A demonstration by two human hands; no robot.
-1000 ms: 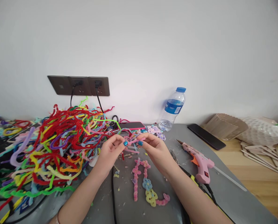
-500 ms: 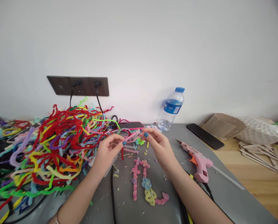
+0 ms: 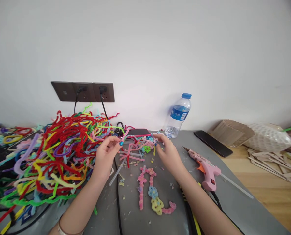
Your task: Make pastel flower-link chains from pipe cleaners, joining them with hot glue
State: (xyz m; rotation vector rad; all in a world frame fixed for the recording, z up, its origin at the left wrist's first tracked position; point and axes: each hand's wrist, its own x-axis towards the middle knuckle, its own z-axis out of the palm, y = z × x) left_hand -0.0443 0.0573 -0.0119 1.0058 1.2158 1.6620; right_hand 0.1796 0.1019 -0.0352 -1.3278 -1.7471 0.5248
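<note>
My left hand (image 3: 107, 156) pinches a short pink pipe cleaner (image 3: 125, 134) between thumb and fingertips, its free end pointing up. Over the small pastel pipe-cleaner pieces (image 3: 145, 140) hovers my right hand (image 3: 168, 153), its fingers bent and the thumb apart from them; I see nothing in its grasp. Whether the fingertips touch those pieces is unclear. On the grey tabletop between my forearms lie a pink twisted strip with flowers (image 3: 141, 187) and a curved one with a blue flower (image 3: 153, 192) and a yellow flower (image 3: 157, 206).
A big tangle of colourful pipe cleaners (image 3: 67, 153) covers the left side. To the right are a pink glue gun (image 3: 207, 174) with its cord, a black phone (image 3: 213, 143) and cardboard pieces (image 3: 229, 132). A water bottle (image 3: 178, 116) leans against the wall.
My hands have moved apart. The left one went slightly left, with the pink pipe cleaner now tipped upward; the right one no longer meets it and is lower, over the small pieces.
</note>
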